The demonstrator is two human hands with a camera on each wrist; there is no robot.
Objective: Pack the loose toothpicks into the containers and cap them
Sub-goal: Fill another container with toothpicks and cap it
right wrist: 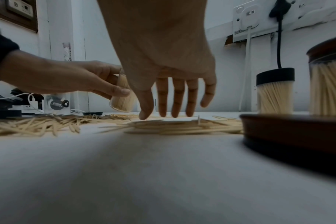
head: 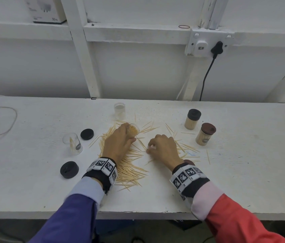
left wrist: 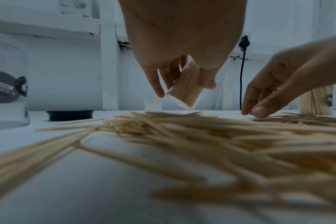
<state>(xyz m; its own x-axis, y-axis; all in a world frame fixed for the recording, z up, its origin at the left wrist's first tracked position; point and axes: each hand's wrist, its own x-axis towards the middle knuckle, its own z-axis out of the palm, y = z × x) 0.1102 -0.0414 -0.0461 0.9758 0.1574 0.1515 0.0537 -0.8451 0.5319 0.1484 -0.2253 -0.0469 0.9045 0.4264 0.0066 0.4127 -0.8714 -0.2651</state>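
Toothpicks [head: 129,165] lie scattered mid-bench, toward the front edge, thickest under the left wrist. The left hand [head: 119,142] curls its fingers round a nearly full jar [head: 133,130], tilted above the pile. The right hand [head: 162,149] reaches down with fingers slightly spread, tips just touching sticks; whether any are pinched I cannot tell. Two capped jars [head: 192,120] stand toward the right back; open jars and loose caps [head: 87,134] sit left. Filling is under way; next calls for gathering a bunch, aligned with the jar mouth.

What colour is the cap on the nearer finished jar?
Reddish brown cap, clearest in the head view.
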